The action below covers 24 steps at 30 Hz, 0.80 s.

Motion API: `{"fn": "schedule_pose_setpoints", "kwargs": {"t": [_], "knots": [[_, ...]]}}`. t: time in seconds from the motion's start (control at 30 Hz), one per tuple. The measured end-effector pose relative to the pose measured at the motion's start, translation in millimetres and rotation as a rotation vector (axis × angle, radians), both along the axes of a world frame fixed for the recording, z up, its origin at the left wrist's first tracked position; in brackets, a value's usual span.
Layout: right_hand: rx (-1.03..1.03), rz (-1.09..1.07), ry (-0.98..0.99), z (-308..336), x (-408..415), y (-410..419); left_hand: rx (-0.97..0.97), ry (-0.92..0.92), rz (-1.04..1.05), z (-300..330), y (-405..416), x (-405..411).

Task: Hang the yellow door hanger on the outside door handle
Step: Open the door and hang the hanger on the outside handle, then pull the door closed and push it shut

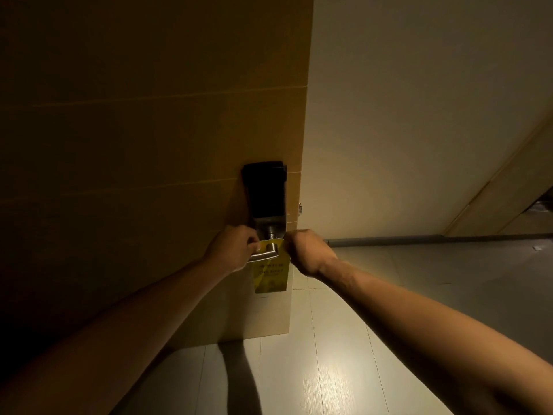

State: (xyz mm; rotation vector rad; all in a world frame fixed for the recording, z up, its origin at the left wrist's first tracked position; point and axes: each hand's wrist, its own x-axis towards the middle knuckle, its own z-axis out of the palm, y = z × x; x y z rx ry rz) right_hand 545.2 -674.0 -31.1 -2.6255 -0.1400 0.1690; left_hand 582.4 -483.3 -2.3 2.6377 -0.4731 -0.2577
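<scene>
The yellow door hanger hangs below the metal lever handle on the brown door, its top loop around the lever's neck. My left hand pinches the hanger's top left edge, beside the lever's end. My right hand is closed on the hanger's top right edge at the door's edge. A black lock plate sits above the lever.
The door's free edge stands just right of the handle. Beyond it are a pale wall, a grey baseboard and light floor planks. Another doorway frame shows at far right.
</scene>
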Motion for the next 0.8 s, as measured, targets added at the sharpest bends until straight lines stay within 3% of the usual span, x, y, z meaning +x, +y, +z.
{"fn": "schedule_pose_setpoints", "kwargs": {"t": [0.33, 0.53, 0.8], "knots": [[0.003, -0.002, -0.047, 14, 6, -18, 0.120, -0.082, 0.074, 27, 4, -10], [-0.071, -0.130, -0.295, 107, 23, -28, 0.092, -0.294, 0.141, 114, 15, -3], [0.058, -0.228, -0.601, 213, 36, -20, 0.075, -0.441, 0.158, 199, 30, -18]]}}
